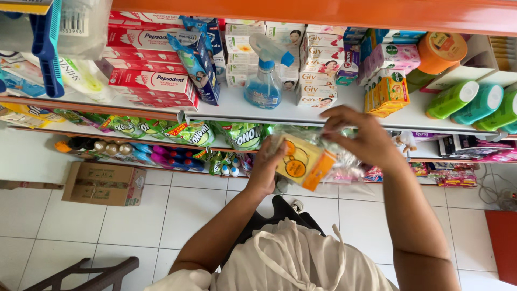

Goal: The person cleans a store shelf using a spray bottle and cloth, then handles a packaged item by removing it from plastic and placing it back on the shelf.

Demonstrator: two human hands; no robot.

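So both hands are up in front of a shop shelf, working on a small yellow-orange box [302, 161] wrapped in clear plastic [344, 161]. Left hand [267, 167] is under and behind the box's left edge, fingers curled around it, holding it up. Right hand [362, 136] comes in from above on the right, fingertips pinched together on the plastic right at the top of the box. The box sits tilted between the two hands, over the white tile floor [177, 215] and just in front of the lower shelf rows.

Behind the hands, on the white shelf [301, 112], a blue spray bottle [265, 75] stands just left of the right hand. Left of that are stacked red toothpaste boxes [151, 81], and behind the bottle a pile of white soap boxes [318, 70]. Right of the hands there's a stack of orange-and-green soap bars [389, 91], and further right some green and teal tubs [474, 99] lying on their sides.

One shelf lower, green sachet packs [188, 132] hang in a row on the left. A cardboard box [103, 183] sits on the floor at the left, near the bottom shelf. The person's cream top [301, 258] fills the near middle, and a dark chair [91, 272] pokes in at the near left corner.
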